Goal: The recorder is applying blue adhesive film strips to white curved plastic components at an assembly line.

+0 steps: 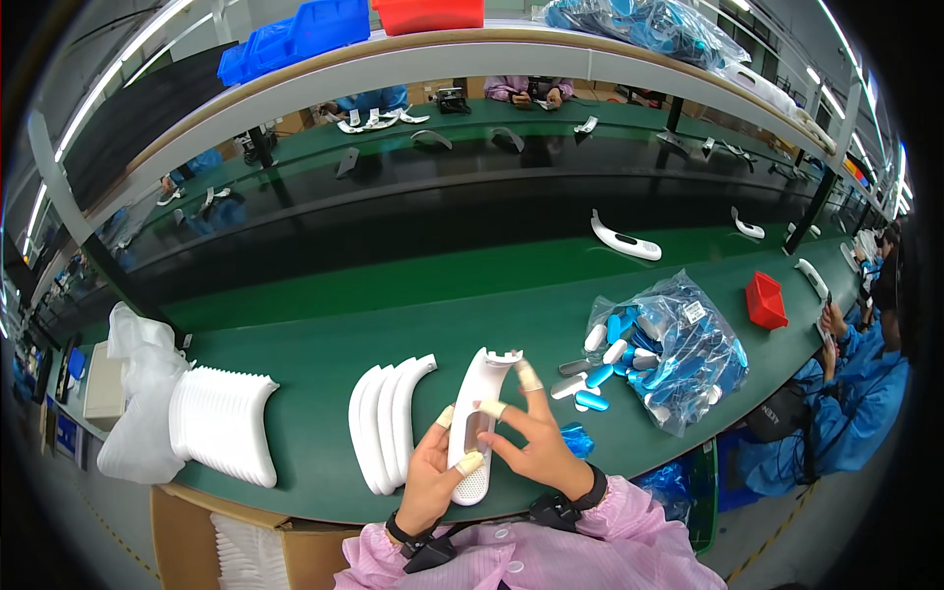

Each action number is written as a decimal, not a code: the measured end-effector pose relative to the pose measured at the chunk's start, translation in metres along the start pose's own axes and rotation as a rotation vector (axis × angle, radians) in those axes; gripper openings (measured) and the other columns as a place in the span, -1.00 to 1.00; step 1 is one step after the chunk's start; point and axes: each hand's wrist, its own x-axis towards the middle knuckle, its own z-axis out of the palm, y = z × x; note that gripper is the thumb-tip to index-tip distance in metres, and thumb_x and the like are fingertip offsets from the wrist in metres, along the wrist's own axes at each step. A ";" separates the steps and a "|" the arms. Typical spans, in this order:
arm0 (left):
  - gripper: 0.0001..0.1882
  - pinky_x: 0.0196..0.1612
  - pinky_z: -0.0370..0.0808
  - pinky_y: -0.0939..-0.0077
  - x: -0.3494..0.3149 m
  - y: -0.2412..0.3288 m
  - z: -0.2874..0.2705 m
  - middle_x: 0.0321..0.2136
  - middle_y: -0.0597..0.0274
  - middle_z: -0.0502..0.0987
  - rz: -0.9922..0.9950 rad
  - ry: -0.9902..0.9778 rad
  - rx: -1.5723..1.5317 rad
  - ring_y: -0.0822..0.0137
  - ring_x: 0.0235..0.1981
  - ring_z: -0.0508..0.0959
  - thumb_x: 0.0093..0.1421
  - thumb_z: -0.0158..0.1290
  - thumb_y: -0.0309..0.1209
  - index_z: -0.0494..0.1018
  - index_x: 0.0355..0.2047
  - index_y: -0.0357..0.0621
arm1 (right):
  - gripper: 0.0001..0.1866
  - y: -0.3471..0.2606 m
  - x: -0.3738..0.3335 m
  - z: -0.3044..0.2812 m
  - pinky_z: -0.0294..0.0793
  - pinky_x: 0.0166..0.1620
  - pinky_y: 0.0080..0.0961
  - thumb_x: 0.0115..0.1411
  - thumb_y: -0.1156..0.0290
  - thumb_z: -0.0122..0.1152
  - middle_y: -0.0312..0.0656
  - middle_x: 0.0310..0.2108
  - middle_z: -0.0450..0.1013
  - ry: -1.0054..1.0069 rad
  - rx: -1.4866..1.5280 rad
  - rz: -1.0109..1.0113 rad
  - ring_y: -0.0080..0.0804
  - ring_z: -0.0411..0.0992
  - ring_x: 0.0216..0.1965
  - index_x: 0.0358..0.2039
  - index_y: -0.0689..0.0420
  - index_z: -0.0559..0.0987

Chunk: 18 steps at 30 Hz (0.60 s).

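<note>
Upright before me is a white curved plastic housing [482, 379], with an oval window in its middle and a perforated lower end. My left hand [427, 484] grips its lower left side, thumb across the front. My right hand [543, 448] bears on the right side, one finger near the top and others at the window; whether it pinches a small part there is hidden. Pale finger covers sit on several fingertips. Just left stand several similar white housings [393, 418] in a row. To the right, blue, white and grey oval pieces [599, 375] spill from a clear plastic bag [703, 359].
A long stack of white housings [224, 425] lies left beside white foam wrap [138, 413]. At the right are a red bin [766, 301] and a co-worker in blue [846, 418]. Beyond the green table runs a dark conveyor [393, 236] carrying white parts, under an overhead shelf [531, 51].
</note>
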 end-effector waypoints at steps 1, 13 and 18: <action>-0.22 0.13 0.40 0.48 0.000 0.000 -0.001 0.14 0.07 0.34 -0.013 0.000 -0.016 0.32 0.12 0.41 0.12 0.11 -0.70 0.00 0.32 -0.32 | -0.54 0.002 -0.001 0.001 0.22 0.22 -0.02 -0.01 0.39 0.43 0.20 0.35 -0.07 -0.039 -0.003 -0.025 0.14 0.01 0.35 -0.03 0.03 0.59; -0.27 0.15 0.36 0.46 -0.004 -0.004 -0.002 0.14 0.07 0.33 -0.011 -0.005 0.157 0.34 0.14 0.38 0.17 0.07 -0.68 0.00 0.30 -0.35 | -0.10 0.002 0.000 0.020 0.54 -0.20 -0.54 -0.05 0.65 0.44 -0.06 -0.01 0.32 0.247 0.716 0.325 -0.37 0.48 -0.12 0.20 0.19 0.06; -0.28 0.16 0.34 0.46 -0.003 -0.010 -0.003 0.17 0.07 0.29 0.043 -0.018 0.190 0.34 0.15 0.36 0.22 0.02 -0.63 -0.05 0.33 -0.32 | -0.29 0.009 0.002 0.012 0.54 -0.27 -0.63 0.06 0.50 0.39 -0.12 -0.01 0.37 0.034 0.775 0.488 -0.48 0.47 -0.14 0.18 0.25 0.22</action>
